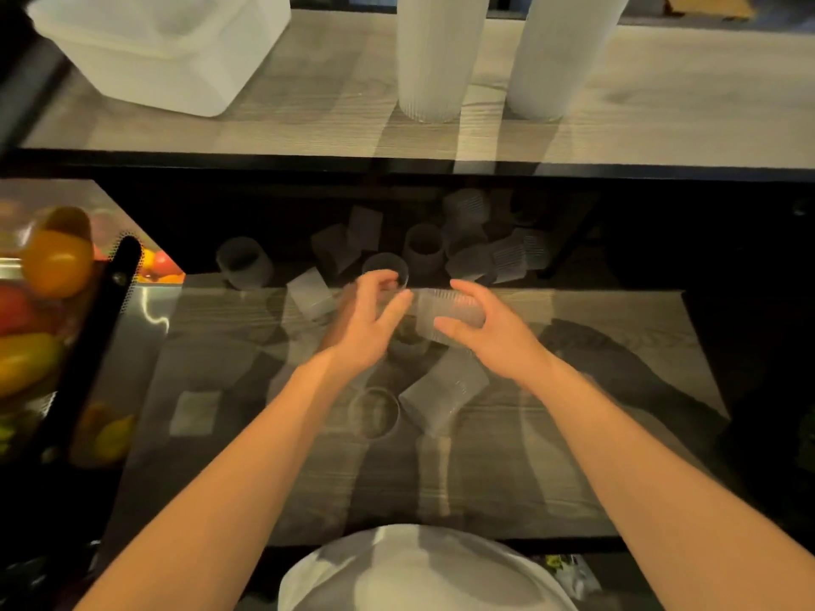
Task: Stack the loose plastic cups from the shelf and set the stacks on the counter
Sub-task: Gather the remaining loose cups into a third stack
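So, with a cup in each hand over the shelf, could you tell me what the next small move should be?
Probably slide the right hand's ribbed cup into the left hand's cup: the two sit close together, and many loose cups lie unstacked behind.

The cup [445, 317] gripped by the right hand [487, 332] is clear, frosted plastic with fine vertical ribbing; the cup [388, 269] at the left hand [368, 328] fingertips is clear with a dark interior. Just below the hands lies another cloudy ribbed cup [443, 390], pale grey. Beyond the hands, the loose cups [485, 253] look smoky grey in shadow. The shelf [595, 434] under the hands is grey-brown wood grain, streaked. Far above the hands, two stacks [434, 59] are milky white with ribbing, and a tub [163, 50] is translucent white. Left of the left hand, fruit [57, 262] shows orange, yellow and red.
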{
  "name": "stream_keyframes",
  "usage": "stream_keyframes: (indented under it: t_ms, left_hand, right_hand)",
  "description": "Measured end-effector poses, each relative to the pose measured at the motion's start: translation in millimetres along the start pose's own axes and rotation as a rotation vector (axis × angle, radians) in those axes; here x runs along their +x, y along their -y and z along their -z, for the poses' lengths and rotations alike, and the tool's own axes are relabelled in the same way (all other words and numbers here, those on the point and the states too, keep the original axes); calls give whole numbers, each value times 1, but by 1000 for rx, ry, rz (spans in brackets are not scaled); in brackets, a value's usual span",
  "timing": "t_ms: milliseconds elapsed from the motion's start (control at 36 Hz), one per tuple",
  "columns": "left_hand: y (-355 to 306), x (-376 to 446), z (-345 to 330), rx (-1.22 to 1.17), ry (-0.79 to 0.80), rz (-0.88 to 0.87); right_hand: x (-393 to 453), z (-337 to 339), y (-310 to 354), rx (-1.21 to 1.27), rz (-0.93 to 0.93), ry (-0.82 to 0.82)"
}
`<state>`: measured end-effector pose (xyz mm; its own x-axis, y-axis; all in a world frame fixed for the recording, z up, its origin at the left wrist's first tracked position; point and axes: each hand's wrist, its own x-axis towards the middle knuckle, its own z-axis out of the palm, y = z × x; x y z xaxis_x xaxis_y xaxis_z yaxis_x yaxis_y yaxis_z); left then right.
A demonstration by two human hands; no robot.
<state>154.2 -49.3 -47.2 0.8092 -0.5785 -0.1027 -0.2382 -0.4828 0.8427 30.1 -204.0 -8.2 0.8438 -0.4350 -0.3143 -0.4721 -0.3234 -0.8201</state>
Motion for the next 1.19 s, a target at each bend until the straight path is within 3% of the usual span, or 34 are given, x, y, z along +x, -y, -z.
stream_keyframes:
  t_ms: [56,111,222,361,528,639,806,1056,1194]
  left_hand:
    - [18,-13,5,267,-98,152]
    - [32,-26,7,452,-35,267]
    - [48,-41,2,532,28,326]
    - [45,-45,8,293,-64,362]
    - [17,-63,23,-435,-104,300]
    - [-8,-75,23,-902,-159,410]
    - [-4,-78,11,-747,-18,445]
    - [-2,-87,6,-757,92,439]
    - [7,-94,-2,-849,124,521]
  right_hand:
    - [-3,-5,-3,68,-28,-29]
    - [-6,-9,-6,146,-66,-38]
    - [-9,-18,-7,213,-128,8]
    - [-11,-24,-10,237,-141,30]
    - [-11,-20,-7,455,-181,22]
    - [-13,-12,1,473,-172,104]
    - [-22,-10,2,487,-157,400]
    - [-35,-12,-9,514,-135,435]
    - [-41,-15,-16,520,-149,435]
